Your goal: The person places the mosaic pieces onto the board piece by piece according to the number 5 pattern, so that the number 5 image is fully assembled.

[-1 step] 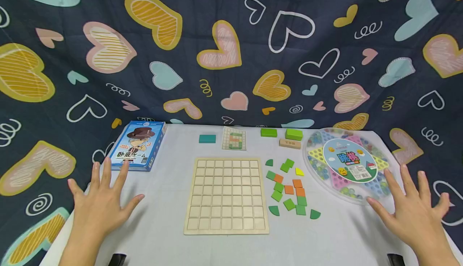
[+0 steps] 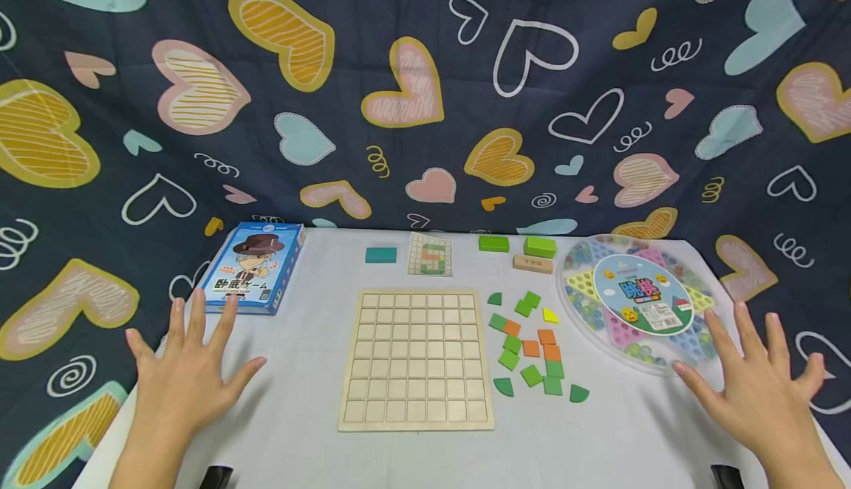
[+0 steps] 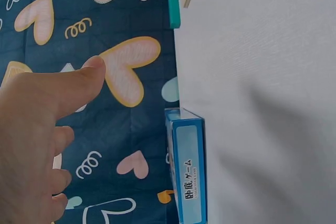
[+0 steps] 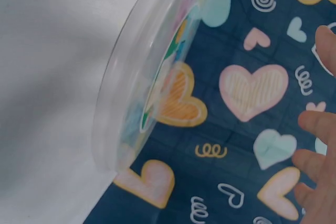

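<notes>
With both hands spread and nothing gripped, the left hand (image 2: 182, 374) by the box (image 2: 253, 269) and the right hand (image 2: 758, 393) beside the marble tray (image 2: 698, 360) at the surface's right edge, the tray could be knocked off.

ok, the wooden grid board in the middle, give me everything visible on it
The wooden grid board is a pale, light-wood square tray with a raised rim and a lattice of small square cells, seven by seven, all empty. It lies flat on the white table, centred between the hands. Nothing touches it: the coloured tiles lie just off its right edge, and the pattern card sits behind it.
</notes>
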